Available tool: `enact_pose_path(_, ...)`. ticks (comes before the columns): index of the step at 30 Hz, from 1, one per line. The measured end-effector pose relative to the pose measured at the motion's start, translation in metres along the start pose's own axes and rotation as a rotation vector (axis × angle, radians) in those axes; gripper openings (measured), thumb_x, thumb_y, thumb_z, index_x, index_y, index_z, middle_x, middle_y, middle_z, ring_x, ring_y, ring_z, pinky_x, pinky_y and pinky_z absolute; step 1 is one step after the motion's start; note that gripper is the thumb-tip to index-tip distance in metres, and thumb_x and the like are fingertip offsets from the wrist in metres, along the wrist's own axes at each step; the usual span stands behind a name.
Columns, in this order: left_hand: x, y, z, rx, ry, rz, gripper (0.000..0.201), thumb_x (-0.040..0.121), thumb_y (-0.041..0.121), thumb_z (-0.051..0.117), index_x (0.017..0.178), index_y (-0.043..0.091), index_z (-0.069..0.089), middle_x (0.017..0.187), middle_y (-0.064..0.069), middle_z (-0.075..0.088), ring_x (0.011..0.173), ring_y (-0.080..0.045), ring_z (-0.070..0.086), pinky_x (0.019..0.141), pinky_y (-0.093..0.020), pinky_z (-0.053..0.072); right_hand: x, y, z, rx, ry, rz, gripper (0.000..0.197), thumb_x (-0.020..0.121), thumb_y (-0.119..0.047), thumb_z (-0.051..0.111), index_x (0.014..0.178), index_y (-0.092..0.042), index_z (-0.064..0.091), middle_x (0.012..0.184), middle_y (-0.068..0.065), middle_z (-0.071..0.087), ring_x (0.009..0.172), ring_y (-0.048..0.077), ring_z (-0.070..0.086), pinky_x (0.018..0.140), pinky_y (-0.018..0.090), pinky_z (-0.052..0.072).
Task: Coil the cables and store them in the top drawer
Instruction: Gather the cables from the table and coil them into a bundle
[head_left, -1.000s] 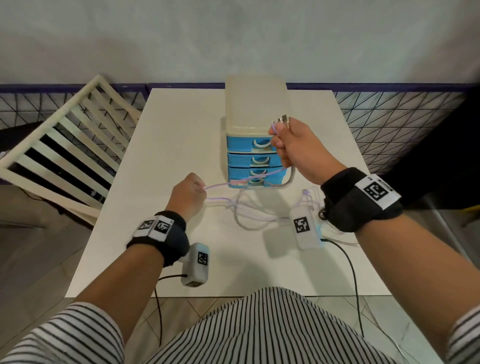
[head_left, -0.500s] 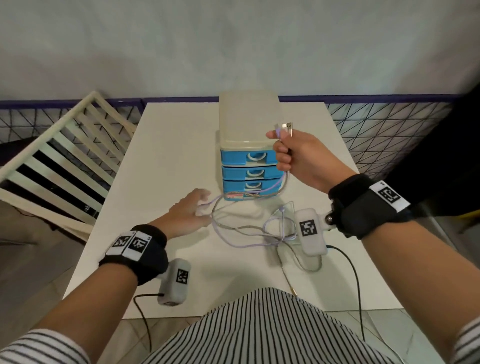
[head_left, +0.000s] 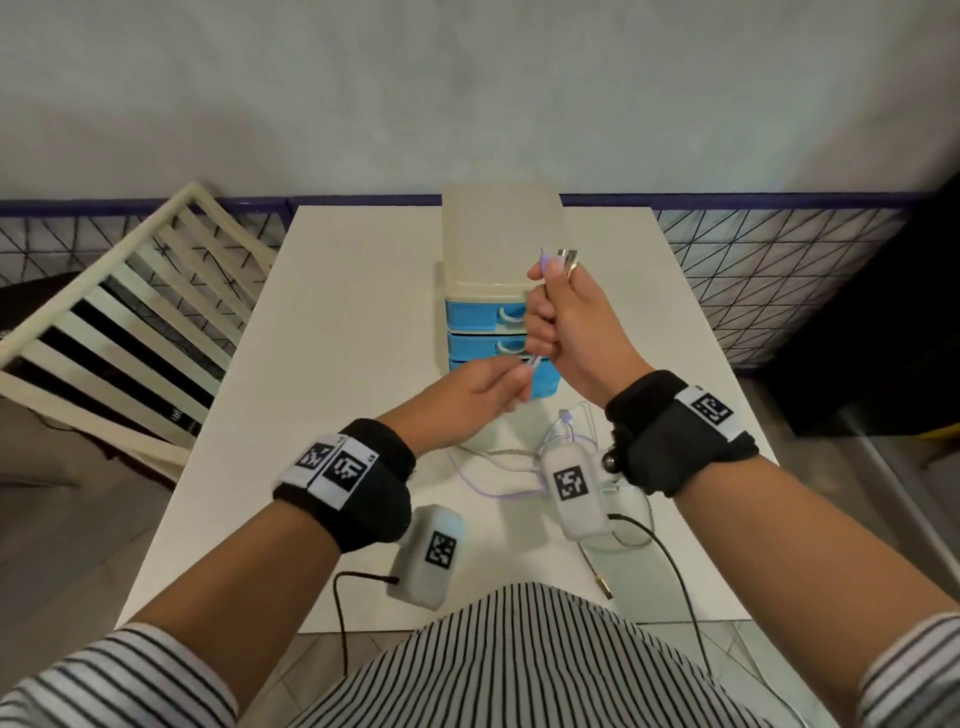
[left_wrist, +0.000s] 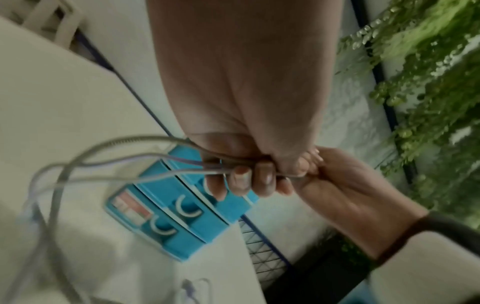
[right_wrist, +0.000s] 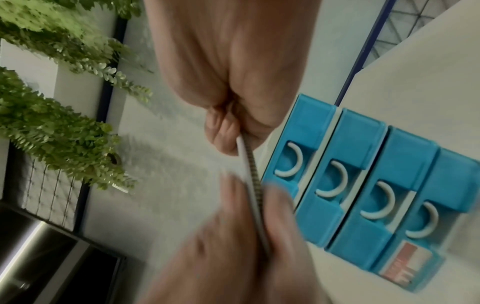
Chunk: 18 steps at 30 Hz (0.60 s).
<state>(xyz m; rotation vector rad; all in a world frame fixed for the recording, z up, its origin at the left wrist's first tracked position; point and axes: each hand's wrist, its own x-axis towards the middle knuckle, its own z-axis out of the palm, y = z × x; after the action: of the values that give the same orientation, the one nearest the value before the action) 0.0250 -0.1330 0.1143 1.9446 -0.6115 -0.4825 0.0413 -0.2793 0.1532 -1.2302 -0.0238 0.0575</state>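
Observation:
My right hand (head_left: 558, 317) is a raised fist in front of the blue drawer unit (head_left: 480, 317), gripping the cables with their plug ends (head_left: 558, 255) sticking out above the thumb. Just below it my left hand (head_left: 480, 397) pinches the same cables (head_left: 531, 364) where they leave the fist. The left wrist view has the strands (left_wrist: 130, 156) looping away from the fingers (left_wrist: 241, 179). A white and a braided cable (right_wrist: 249, 164) run between both hands in the right wrist view. Slack cable (head_left: 498, 467) lies on the white table (head_left: 337, 364). All drawers (right_wrist: 345, 176) are closed.
The drawer unit has a cream top (head_left: 501, 234) and stands at the table's far middle. A cream slatted frame (head_left: 119, 322) leans off the left edge. Wire mesh fencing (head_left: 753, 260) runs behind. A gold plug end (head_left: 602, 584) lies near the front edge.
My left hand has left the table and risen to the cables right under my right fist. The slack loops on the table have been drawn in and lie smaller.

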Motion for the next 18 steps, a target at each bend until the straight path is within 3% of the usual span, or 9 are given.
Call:
enact_pose_path(3,-0.017,-0.015,-0.012,0.180,-0.086,-0.048,0.031,0.100,0.028,0.034,0.072,0.024,0.046,0.067,0.011,0.043,0.058,0.000,0.040,0.061,-0.014,0.034,0.004,-0.008,-0.017,0.070,0.056,0.042,0.024,0.104,-0.032,0.036,0.092,-0.013,0.046,0.056,-0.007,0.032,0.042,0.005,0.029,0.038,0.016,0.026)
enact_pose_path(6,-0.026,-0.022,-0.022,0.303,-0.059,-0.064,0.026,0.100,0.025,0.036,0.077,0.021,0.048,0.074,0.009,0.049,0.069,-0.007,0.045,0.068,-0.022,0.037,0.002,-0.012,-0.024,-0.018,0.015,0.137,0.026,0.102,-0.035,0.041,0.093,-0.012,0.051,0.059,-0.006,0.031,0.048,0.006,0.028,0.041,0.016,0.025)
enact_pose_path(8,-0.023,-0.018,-0.026,0.420,-0.015,-0.027,0.023,0.098,0.023,0.040,0.079,0.018,0.052,0.079,0.005,0.055,0.073,-0.012,0.048,0.069,-0.025,0.038,-0.001,-0.009,-0.021,-0.145,-0.037,0.167,0.027,0.101,-0.034,0.042,0.085,-0.014,0.049,0.062,-0.003,0.028,0.051,0.008,0.027,0.044,0.018,0.026)
enact_pose_path(11,-0.017,-0.008,-0.031,0.556,0.076,0.061,0.021,0.096,0.020,0.046,0.078,0.013,0.055,0.086,-0.006,0.063,0.079,-0.022,0.055,0.073,-0.033,0.044,-0.007,-0.006,-0.010,-0.342,-0.076,0.141,0.030,0.103,-0.032,0.038,0.079,-0.016,0.043,0.064,0.001,0.044,0.056,0.012,0.047,0.053,0.023,0.044)
enact_pose_path(13,-0.013,-0.004,-0.030,0.651,0.133,0.127,0.019,0.095,0.024,0.046,0.089,0.014,0.060,0.091,-0.010,0.067,0.085,-0.030,0.060,0.075,-0.041,0.048,-0.011,-0.002,-0.005,-0.413,-0.093,0.164,0.027,0.104,-0.032,0.034,0.086,-0.016,0.046,0.080,0.005,0.065,0.076,0.016,0.067,0.071,0.028,0.057)
enact_pose_path(14,-0.012,-0.001,-0.030,0.678,0.169,0.153,0.017,0.094,0.028,0.045,0.097,0.020,0.060,0.095,-0.010,0.069,0.087,-0.031,0.062,0.074,-0.042,0.049,-0.014,0.000,-0.004,-0.432,-0.106,0.182,0.024,0.104,-0.033,0.034,0.093,-0.015,0.047,0.089,0.006,0.069,0.085,0.018,0.070,0.076,0.030,0.057)
enact_pose_path(16,-0.008,0.004,-0.030,0.733,0.225,0.182,0.019,0.093,0.029,0.043,0.105,0.028,0.057,0.097,-0.010,0.070,0.087,-0.031,0.063,0.071,-0.040,0.049,-0.017,0.004,-0.001,-0.467,-0.111,0.204,0.025,0.102,-0.035,0.037,0.097,-0.012,0.044,0.087,0.005,0.070,0.084,0.021,0.071,0.074,0.033,0.056)
enact_pose_path(18,-0.004,0.008,-0.029,0.810,0.214,0.155,0.019,0.094,0.023,0.044,0.093,0.015,0.061,0.088,-0.013,0.068,0.083,-0.034,0.062,0.067,-0.038,0.045,-0.017,0.010,0.003,-0.522,-0.092,0.197,0.029,0.101,-0.038,0.042,0.091,-0.012,0.044,0.080,0.006,0.065,0.084,0.032,0.071,0.076,0.045,0.056)
